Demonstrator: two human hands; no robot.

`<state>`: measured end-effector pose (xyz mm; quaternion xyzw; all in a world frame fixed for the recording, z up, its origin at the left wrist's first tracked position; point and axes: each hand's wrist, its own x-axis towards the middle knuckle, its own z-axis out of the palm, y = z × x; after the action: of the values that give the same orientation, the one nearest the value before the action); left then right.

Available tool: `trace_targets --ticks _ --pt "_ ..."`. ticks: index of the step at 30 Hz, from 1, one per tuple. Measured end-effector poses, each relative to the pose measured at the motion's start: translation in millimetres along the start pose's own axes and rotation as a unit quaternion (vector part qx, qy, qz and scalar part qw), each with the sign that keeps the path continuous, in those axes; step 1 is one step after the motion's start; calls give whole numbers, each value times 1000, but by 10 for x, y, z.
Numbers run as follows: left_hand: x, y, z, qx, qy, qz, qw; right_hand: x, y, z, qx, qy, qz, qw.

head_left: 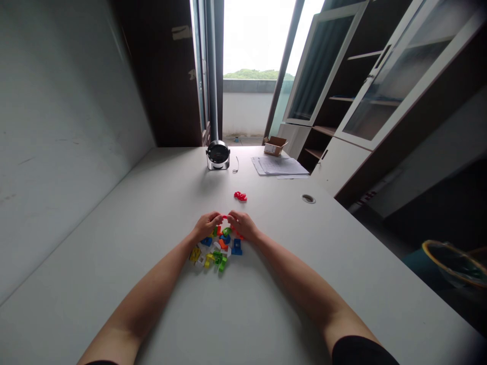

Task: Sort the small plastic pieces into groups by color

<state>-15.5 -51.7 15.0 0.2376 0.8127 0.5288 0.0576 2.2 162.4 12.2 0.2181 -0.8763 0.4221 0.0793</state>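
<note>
My left hand and my right hand meet above the far side of a heap of plastic pieces. Between their fingertips is a small red plastic piece, pinched from both sides. The heap holds blue, yellow, green, white and orange-red pieces, several of each or fewer, with cut-outs and odd shapes. Part of the heap's far edge is hidden by my hands. Beyond my fingers a small red cluster of pieces lies apart on the white table.
A round black device on a metal stand stands at the far edge, a short cable beside it. Papers and an open cardboard box are back right. A cable hole lies at right; a wall borders the left.
</note>
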Motion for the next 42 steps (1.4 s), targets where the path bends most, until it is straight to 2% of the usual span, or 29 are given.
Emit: trace_targets --ticks 4,10,15,23,26,29,32,37,42 --pt "-1 -3 -2 -1 -9 6 1000 9 34 14 31 -7 19 999" --pt "4 -19 -5 -15 -11 1 1000 4 5 2 15 -6 14 1000" --pt "23 -52 4 -36 -3 -13 999 -10 -37 -13 12 17 10 1000" --pt "22 -80 19 -56 11 -3 998 -17 -2 3 10 32 -41 999" --pt "23 -102 38 -93 26 -8 995 14 45 -19 -15 66 -38 997" --pt "27 -121 46 -105 20 -15 994 55 141 -86 -53 129 -4 990" --pt "27 -125 36 -96 8 -15 995 84 281 -185 -121 172 61 976" --pt "19 -110 12 -59 -7 -13 998 98 502 -305 -205 150 172 952" --pt "23 -121 26 -61 -3 -17 998 105 567 -315 -196 167 185 948"
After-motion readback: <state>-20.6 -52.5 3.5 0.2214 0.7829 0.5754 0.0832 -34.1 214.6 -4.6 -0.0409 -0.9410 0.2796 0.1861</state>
